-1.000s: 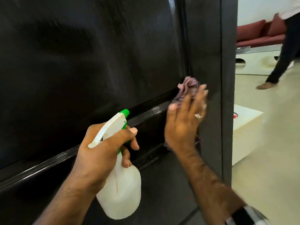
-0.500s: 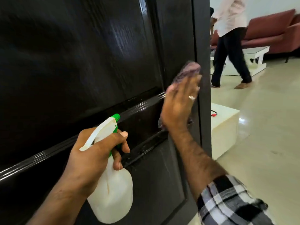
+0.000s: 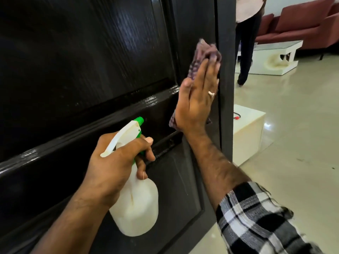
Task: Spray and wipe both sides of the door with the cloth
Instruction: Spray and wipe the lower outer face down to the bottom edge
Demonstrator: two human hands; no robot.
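The door, dark and glossy, fills the left of the view, its edge toward a tiled floor. The spray bottle, white with a green nozzle, is grasped at the neck by the left hand. The cloth lies pressed flat against the door near its edge under the right hand, fingers straight.

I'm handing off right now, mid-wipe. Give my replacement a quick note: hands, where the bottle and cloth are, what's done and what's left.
Left hand: grip round the neck of the spray bottle, held up near the door.
Right hand: flat, fingers straight, pressing the cloth on the door face by its free edge.
Done: this side shows wet streaks, wiping under way.
Left: finish this side, then spray and wipe the other side, which is not in view.
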